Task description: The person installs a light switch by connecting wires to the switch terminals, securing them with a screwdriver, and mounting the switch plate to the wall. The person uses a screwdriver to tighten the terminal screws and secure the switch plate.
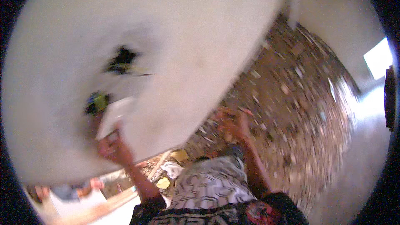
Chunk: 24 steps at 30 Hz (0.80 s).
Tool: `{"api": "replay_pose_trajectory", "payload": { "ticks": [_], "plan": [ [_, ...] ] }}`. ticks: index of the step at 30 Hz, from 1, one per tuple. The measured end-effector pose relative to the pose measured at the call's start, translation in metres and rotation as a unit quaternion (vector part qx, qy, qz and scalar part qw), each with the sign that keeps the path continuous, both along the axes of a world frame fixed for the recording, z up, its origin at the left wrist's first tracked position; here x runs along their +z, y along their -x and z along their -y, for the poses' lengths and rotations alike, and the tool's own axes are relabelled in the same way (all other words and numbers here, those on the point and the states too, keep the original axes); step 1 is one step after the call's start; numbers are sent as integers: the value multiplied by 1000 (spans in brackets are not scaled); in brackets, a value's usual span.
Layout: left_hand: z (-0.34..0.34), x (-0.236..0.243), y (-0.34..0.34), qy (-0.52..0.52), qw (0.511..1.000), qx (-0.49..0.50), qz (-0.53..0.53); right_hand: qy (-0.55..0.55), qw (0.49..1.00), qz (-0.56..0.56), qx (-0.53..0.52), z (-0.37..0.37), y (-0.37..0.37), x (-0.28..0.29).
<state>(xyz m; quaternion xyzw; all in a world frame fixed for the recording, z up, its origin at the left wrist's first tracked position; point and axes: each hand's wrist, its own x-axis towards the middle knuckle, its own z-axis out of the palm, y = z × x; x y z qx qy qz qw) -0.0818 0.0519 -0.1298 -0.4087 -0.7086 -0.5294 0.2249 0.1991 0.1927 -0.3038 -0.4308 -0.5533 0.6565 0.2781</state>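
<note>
My left hand (113, 148) is closed on a white flat rectangular piece (116, 116), held tilted just in front of a pale wall (187, 37). Beside the piece's upper end, a dark opening (98, 102) in the wall shows something green and blue inside. Higher up, a second ragged dark hole (123, 58) has thin yellowish strands, perhaps wires, at its lower edge. My right hand (232, 124) hangs low, away from the wall, over the littered ground; it is blurred, but its fingers look apart and I see nothing held.
Rubble and scraps cover the brown ground (291, 108) at the right. A whitish crumpled scrap (171, 169) and a yellow piece (163, 182) lie near my legs. Another pale wall (333, 8) stands at the far right, with a bright opening (377, 58).
</note>
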Motion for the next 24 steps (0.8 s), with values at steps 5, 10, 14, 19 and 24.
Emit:
{"api": "replay_pose_trajectory", "payload": {
  "ticks": [5,10,14,19,24],
  "plan": [
    [-11,12,-23,-26,998,-49,15,-193,975,-106,-34,-24,63,167],
    [-15,23,-23,-19,999,-41,-16,-444,882,-154,-44,-49,114,230],
    [-20,19,-15,-29,999,-36,10,-323,916,-225,-81,-57,136,250],
    [-12,38,-11,4,999,-48,-19,-207,964,-142,85,-80,140,224],
    [-1,77,-13,121,987,-95,-40,-136,968,-113,177,-88,148,237]
  ]
}}
